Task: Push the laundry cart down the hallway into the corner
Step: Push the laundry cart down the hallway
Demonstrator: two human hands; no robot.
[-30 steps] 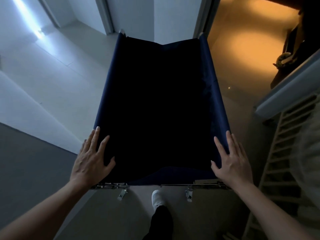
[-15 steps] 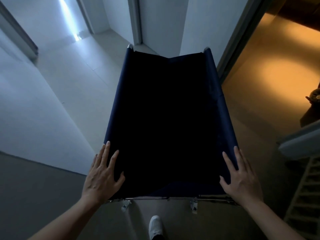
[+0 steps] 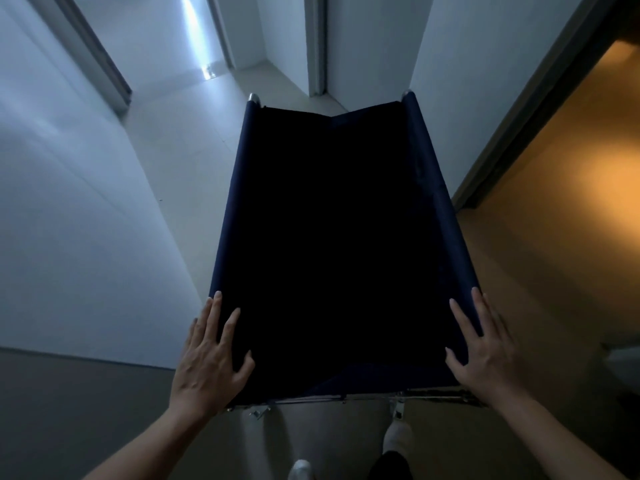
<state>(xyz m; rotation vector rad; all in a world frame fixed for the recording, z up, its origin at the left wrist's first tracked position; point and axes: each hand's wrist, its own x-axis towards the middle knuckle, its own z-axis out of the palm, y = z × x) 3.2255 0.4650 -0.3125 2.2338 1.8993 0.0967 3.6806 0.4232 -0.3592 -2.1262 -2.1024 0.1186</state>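
The laundry cart point(image 3: 433, 174) is a dark navy fabric bin on a metal frame, filling the middle of the head view; its inside is too dark to see into. My left hand point(image 3: 207, 362) lies flat on the near left rim, fingers spread, thumb hooked over the inner edge. My right hand point(image 3: 485, 348) rests the same way on the near right rim. Both palms press on the cart's near corners above the metal bar point(image 3: 346, 398).
A white wall point(image 3: 69, 220) runs close along the left. Pale floor point(image 3: 187, 147) leads ahead to a white door frame point(image 3: 317, 46) and a corner. On the right a dark door frame point(image 3: 519, 109) opens onto an amber-lit room. My feet show below the cart.
The cart and I have moved forward down the hallway; the far door frames and left wall are nearer, and the slatted rack at right has dropped out of view. My hands keep their hold.
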